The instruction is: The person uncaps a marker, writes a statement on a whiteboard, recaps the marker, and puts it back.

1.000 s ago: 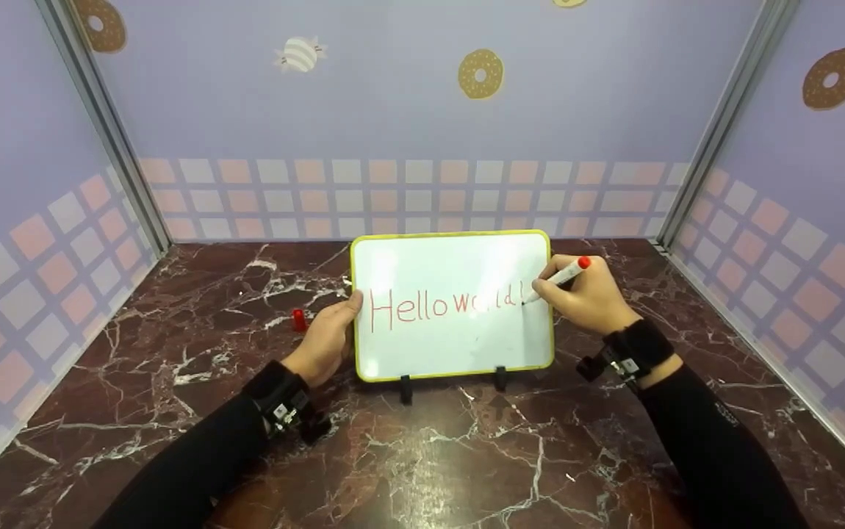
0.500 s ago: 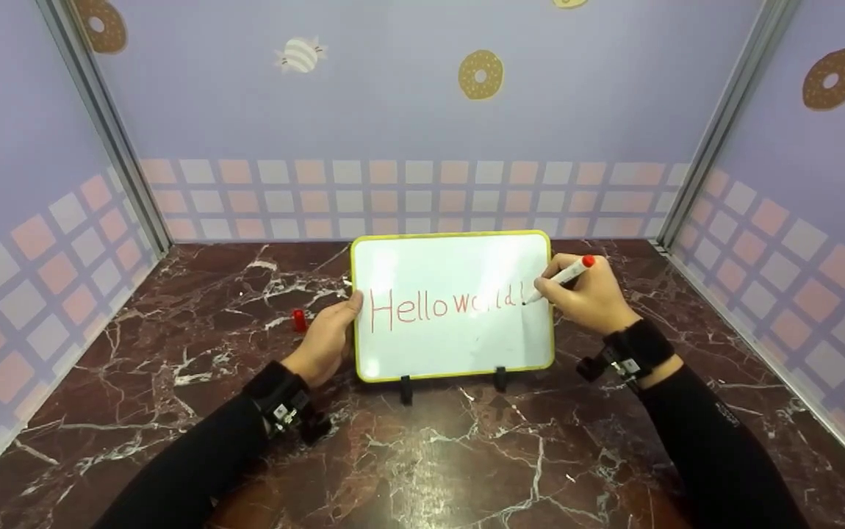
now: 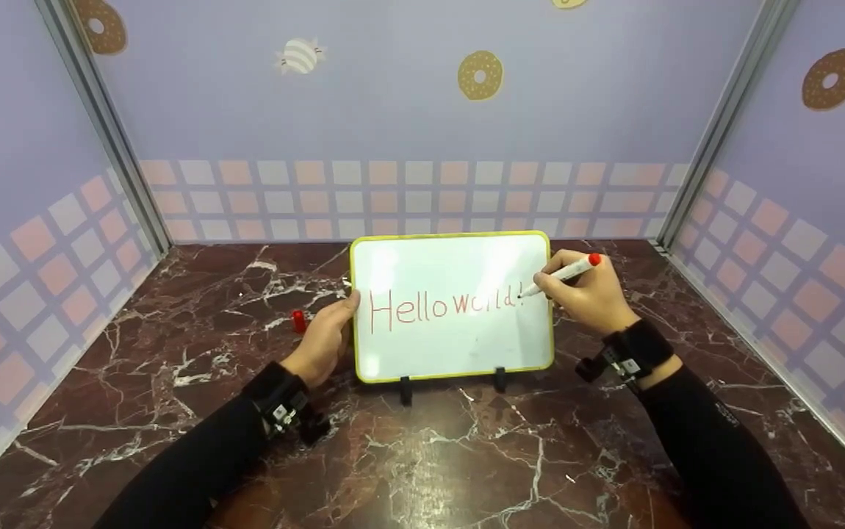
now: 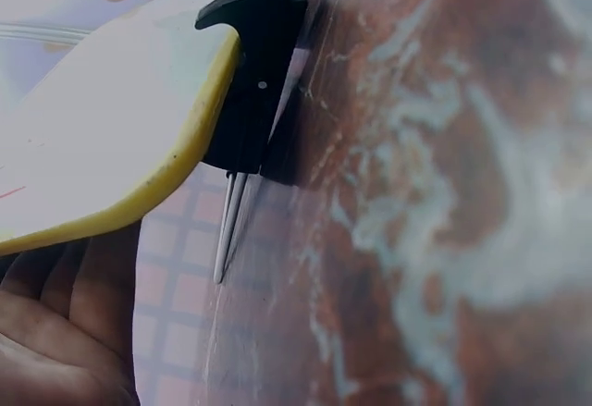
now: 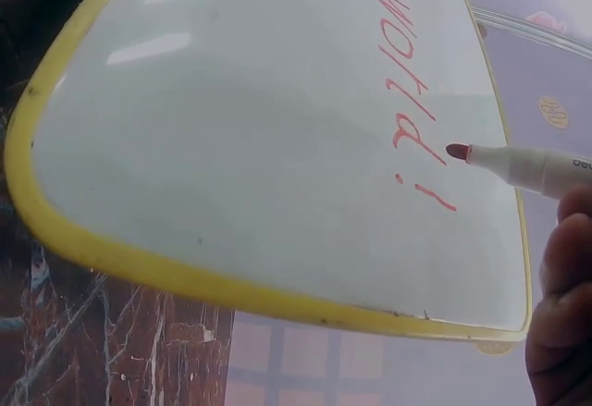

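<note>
A yellow-framed whiteboard (image 3: 452,342) stands tilted in the middle of the table, bearing red writing that reads "Hello world!". My left hand (image 3: 323,339) grips its left edge, the thumb at the front edge and the fingers behind, as the left wrist view shows. On the other side my right hand (image 3: 588,294) pinches a white marker (image 5: 523,166) with a red end. Its red tip points at the board near the exclamation mark and appears slightly off the surface. A red marker cap (image 3: 298,320) is on the table left of the board, near my left hand.
Black stand clips (image 3: 405,390) hold the board's lower edge, and thin metal legs (image 4: 227,230) show behind it. The dark marbled table (image 3: 422,455) is enclosed by purple patterned walls (image 3: 393,110) at the back and sides.
The marker has lifted slightly up from the foot of the exclamation mark, whose dot now shows. My left hand and the board stay nearly still.
</note>
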Available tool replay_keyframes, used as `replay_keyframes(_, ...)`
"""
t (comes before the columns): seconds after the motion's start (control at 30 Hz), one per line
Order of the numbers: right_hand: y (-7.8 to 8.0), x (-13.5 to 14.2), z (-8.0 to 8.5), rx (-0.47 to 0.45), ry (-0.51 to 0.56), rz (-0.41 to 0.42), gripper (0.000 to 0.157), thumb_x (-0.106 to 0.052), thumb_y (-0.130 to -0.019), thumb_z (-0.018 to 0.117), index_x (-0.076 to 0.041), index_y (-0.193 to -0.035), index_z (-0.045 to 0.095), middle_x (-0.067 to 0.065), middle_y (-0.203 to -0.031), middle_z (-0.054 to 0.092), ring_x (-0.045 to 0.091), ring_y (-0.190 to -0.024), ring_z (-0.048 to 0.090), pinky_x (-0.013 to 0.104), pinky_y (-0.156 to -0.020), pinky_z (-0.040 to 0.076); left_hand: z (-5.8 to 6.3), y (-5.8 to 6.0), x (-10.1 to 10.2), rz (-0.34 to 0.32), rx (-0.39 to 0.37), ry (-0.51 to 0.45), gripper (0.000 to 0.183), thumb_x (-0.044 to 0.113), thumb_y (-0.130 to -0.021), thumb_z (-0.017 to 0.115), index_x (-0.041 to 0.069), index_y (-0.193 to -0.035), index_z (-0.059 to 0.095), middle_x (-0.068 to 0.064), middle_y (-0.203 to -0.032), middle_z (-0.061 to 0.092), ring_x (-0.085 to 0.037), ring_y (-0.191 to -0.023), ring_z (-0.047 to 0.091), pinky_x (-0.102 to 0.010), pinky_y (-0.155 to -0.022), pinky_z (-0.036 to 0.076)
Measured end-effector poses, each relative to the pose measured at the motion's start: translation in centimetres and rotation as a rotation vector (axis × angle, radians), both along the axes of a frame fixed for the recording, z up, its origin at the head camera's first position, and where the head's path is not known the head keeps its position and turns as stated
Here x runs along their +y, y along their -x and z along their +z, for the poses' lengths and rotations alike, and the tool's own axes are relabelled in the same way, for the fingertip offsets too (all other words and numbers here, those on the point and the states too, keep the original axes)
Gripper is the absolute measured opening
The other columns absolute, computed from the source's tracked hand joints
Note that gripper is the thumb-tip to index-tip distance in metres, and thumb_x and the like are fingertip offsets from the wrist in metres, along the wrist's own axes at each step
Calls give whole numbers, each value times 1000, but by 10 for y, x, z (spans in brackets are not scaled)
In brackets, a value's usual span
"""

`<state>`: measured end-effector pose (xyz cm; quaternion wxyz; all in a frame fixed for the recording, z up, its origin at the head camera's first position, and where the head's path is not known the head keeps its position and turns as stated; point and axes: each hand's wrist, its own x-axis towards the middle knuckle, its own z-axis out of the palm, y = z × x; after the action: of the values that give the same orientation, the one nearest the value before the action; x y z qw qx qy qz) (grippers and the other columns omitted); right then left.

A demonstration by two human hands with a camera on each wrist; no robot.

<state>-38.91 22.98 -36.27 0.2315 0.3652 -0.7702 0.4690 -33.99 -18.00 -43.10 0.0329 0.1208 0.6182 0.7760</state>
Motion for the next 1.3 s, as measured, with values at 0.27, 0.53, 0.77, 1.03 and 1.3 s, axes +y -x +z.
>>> replay_keyframes(0.27,0,-1,-1,-56,54,36,14,10,-98,77,3,-86,74,18,-67,68,9,-51,57,18,-47,48,2,2,-3,104,60,45,55,36,-124,34,-6,-147,61,-17,-124,77,-26,-110,76,-39,-97,63)
replay_keyframes(0.53,1,-6,-4,-103,82,24,15,5,-99,80,-2,-86,76,12,-70,70,21,-52,60,21,-47,50,5,4,-8,304,71,104,55,42,-123,35,-4,-141,59,-23,-136,70,-33,-124,68,-42,-97,61)
replay_keyframes(0.77,0,-11,-6,-157,110,40,13,2,-99,81,-1,-88,76,11,-71,70,24,-51,61,25,-43,50,12,6,-14,444,173,89,46,30,-124,39,-9,-132,62,-27,-134,65,-46,-131,62,-59,-106,60)
replay_keyframes(1.03,-3,-13,-4,-191,137,73,13,-4,-101,82,0,-90,76,24,-72,68,34,-49,58,26,-36,45,17,11,-27,515,255,189,30,20,-122,47,-5,-123,63,-25,-125,74,-36,-121,69,-35,-106,55)
replay_keyframes(1.3,-2,-17,-7,-228,164,150,8,2,-102,79,5,-95,77,23,-75,71,32,-49,57,23,-41,43,18,18,-54,617,339,540,27,16,-117,57,-4,-133,63,-21,-126,72,-35,-115,64,-37,-101,50)
